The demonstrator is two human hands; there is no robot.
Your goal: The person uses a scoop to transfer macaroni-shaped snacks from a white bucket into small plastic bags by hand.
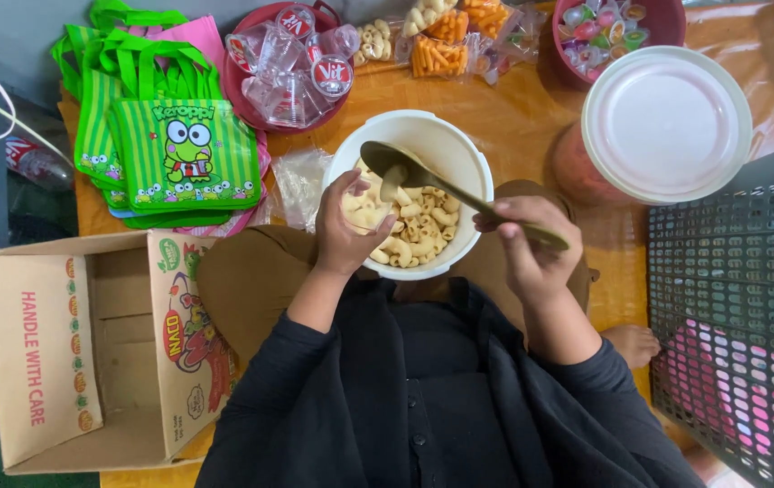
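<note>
Left hand: curled at the near-left rim of the round white plastic bucket, fingers closed around a small clear plastic bag part-filled with pale snacks; bag edges hard to make out against the contents behind it.
Right hand: fist closed on the handle of the long brass-coloured metal spoon; handle end pokes out past the knuckles to the right.
Spoon bowl: tilted over the bag mouth, 1 pale piece at its lip; whether that piece touches the bag, cannot tell.
Bucket contents: pale curled macaroni-shaped crackers, near part hidden by both hands.
Bucket position: on the orange cloth, just in front of the person's lap.
Left of person: open brown cardboard box, inside mostly in shadow; stack of green striped frog-print tote bags above it, lower ones hidden.
Top: round red tray of clear sealed water cups, packets of orange and pale snacks, dark red bowl of small jelly cups, all cut off by the frame edge.
Right: round white plastic lid covering a reddish container; black plastic lattice crate, cut off, pink items blurred behind the mesh.
</note>
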